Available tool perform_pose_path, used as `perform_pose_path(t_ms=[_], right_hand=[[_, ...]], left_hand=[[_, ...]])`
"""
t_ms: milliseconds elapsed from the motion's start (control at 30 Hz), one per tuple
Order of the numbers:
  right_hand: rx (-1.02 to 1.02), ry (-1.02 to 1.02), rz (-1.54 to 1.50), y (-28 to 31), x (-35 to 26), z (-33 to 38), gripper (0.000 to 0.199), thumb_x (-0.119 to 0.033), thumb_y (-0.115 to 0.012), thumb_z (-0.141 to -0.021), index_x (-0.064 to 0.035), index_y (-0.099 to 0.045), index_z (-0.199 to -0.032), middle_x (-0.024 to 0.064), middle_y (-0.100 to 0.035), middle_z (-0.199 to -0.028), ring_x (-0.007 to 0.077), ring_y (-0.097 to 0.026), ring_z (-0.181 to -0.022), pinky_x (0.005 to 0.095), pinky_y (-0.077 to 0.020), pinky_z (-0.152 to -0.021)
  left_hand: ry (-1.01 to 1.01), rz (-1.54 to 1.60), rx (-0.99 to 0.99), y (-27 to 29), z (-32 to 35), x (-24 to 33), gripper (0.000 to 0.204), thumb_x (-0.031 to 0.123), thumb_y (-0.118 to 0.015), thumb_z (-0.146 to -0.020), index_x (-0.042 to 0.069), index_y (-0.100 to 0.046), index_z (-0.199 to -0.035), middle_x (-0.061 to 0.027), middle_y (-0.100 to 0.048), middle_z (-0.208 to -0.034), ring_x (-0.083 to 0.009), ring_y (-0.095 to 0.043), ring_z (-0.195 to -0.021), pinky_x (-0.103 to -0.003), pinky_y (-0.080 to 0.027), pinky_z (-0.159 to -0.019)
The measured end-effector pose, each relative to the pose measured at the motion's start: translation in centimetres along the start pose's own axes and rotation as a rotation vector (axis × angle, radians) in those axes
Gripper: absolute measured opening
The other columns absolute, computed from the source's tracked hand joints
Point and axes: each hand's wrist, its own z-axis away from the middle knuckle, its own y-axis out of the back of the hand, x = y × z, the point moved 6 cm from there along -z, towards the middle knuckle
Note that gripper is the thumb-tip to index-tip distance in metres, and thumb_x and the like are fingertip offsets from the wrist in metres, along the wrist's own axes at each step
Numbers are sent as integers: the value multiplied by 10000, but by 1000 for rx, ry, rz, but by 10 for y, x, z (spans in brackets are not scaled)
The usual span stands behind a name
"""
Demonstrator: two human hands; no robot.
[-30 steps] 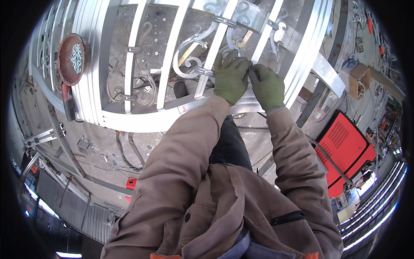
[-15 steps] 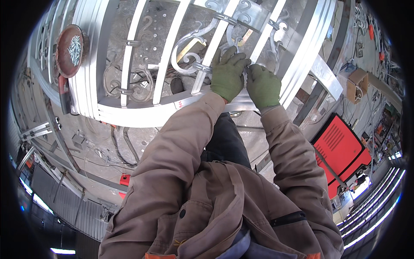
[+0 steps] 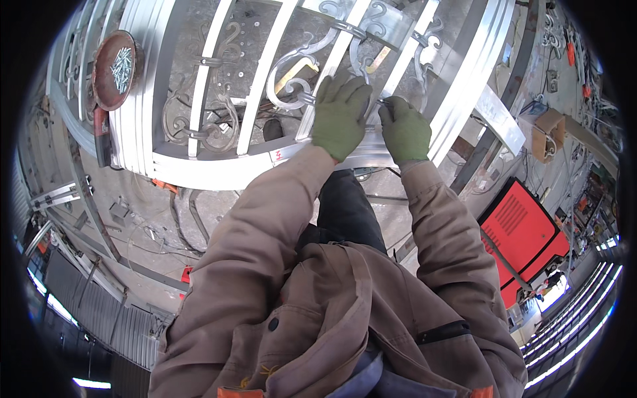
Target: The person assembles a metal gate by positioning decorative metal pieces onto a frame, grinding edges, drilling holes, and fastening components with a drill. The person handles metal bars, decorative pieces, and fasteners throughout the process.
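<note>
My left hand (image 3: 340, 119), in a green work glove, lies with its fingers stretched out over a pale metal bar (image 3: 306, 123) and the edge of a scroll ornament (image 3: 281, 86). It seems to hold nothing. Close beside it, my right hand (image 3: 406, 131), gloved alike, has its fingers bent and pinched near another upright bar (image 3: 401, 65); whatever lies between the fingertips is too small or hidden to make out. Both bars belong to a shiny metal railing panel with a curved lower rail (image 3: 206, 171). Dark bands clasp the scrolls to the bars.
A reddish-brown round dish (image 3: 105, 93) of silvery screws (image 3: 122, 69) rests on the panel's left rail. An open cardboard box (image 3: 549, 135) and a red machine panel (image 3: 523, 219) are at right. Dark cables (image 3: 192, 215) lie on the floor below the panel.
My left hand has shifted slightly left, away from the right hand, and its fingers lie flatter. My right hand stays almost in place. The whole view has tilted a little.
</note>
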Motion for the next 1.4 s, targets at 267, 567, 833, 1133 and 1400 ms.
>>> perform_pose_path(t_ms=[267, 567, 833, 1133, 1400], right_hand=[[139, 127, -161, 30, -11, 28, 488, -374, -840, -1080, -135, -748, -1496, 84, -876, -997, 353, -857, -911, 518, -662, -820], [-105, 572, -357, 3, -139, 114, 464, -183, -864, -1085, -38, -761, -1514, 110, -830, -893, 271, -815, -785, 436, -644, -739], [-424, 653, -296, -98, -291, 211, 427, -167, -875, -1068, -34, -791, -1466, 156, -849, -987, 311, -824, -838, 456, -655, -782], [36, 616, -192, -219, -464, 216, 746, -203, -862, -1127, 58, -533, -1744, 256, -626, -1730, 372, -591, -1611, 500, -431, -1370], [136, 858, 221, -286, -477, 195, 753, -346, -544, -1279, 75, -304, -1855, 331, -321, -1922, 469, -381, -1767, 560, -317, -1459]], left_hand=[[11, -36, 14, 109, 139, 3, 468, -57, -703, -843, 48, -796, -1289, -177, -804, -1388, -455, -728, -1368, -636, -531, -1249], [352, 182, -87, 134, 303, -16, 261, 63, -717, -950, 125, -821, -1181, -106, -867, -1289, -363, -827, -1170, -530, -628, -1058], [862, 294, 220, 173, 455, -174, 170, 93, -742, -1043, 128, -865, -1154, -165, -866, -1094, -422, -837, -1013, -526, -670, -946], [1393, 46, 121, 246, 706, -503, 512, 553, -815, -1026, 143, -882, -1325, -199, -868, -1314, -429, -824, -1209, -529, -641, -1062], [1518, -402, -151, 249, 852, -801, 764, 688, -794, -1000, 221, -735, -1602, -144, -791, -1538, -400, -755, -1405, -527, -610, -1141]])
